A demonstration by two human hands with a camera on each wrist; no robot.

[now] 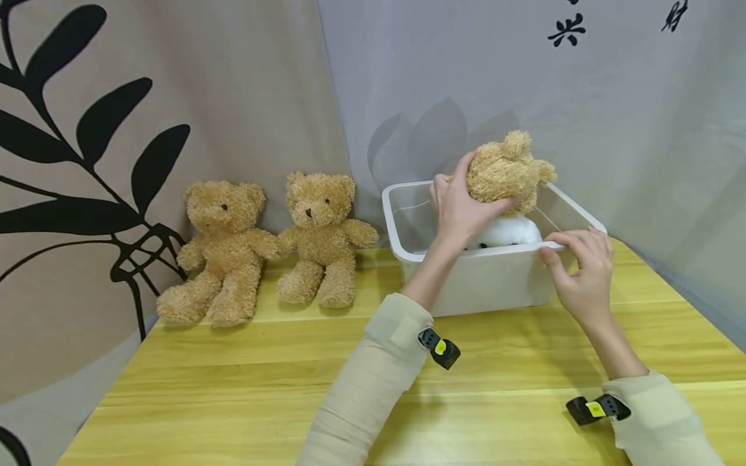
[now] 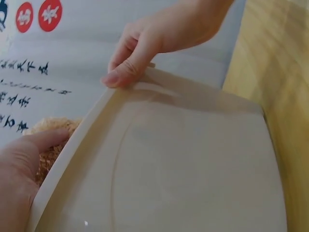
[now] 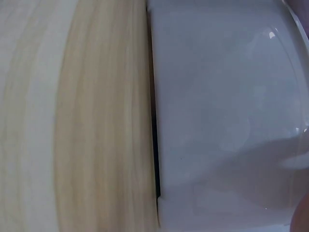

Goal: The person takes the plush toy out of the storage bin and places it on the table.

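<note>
A tan teddy bear (image 1: pixel 504 173) is gripped by my left hand (image 1: pixel 460 210), thumb and fingers spread round it, at the mouth of a white plastic bin (image 1: pixel 492 281). Its lower part is hidden behind the hand and the bin wall. Below it, inside the bin, shows a white fluffy plush toy (image 1: pixel 509 231) with dark eyes. At the bin's near right corner my right hand (image 1: pixel 585 268) pinches the rim, fingers over the top and thumb against the outside. The left wrist view shows this right hand (image 2: pixel 149 46) on the rim, with the left hand (image 2: pixel 19 164) at the lower left.
Two more tan teddy bears, one at the far left (image 1: pixel 224 249) and one beside it (image 1: pixel 322 239), sit on the wooden table (image 1: pixel 245 388). Behind them hangs a grey and beige cloth (image 1: pixel 262 84) with printed leaves and characters. Each sleeve carries a small black wrist camera (image 1: pixel 441 349).
</note>
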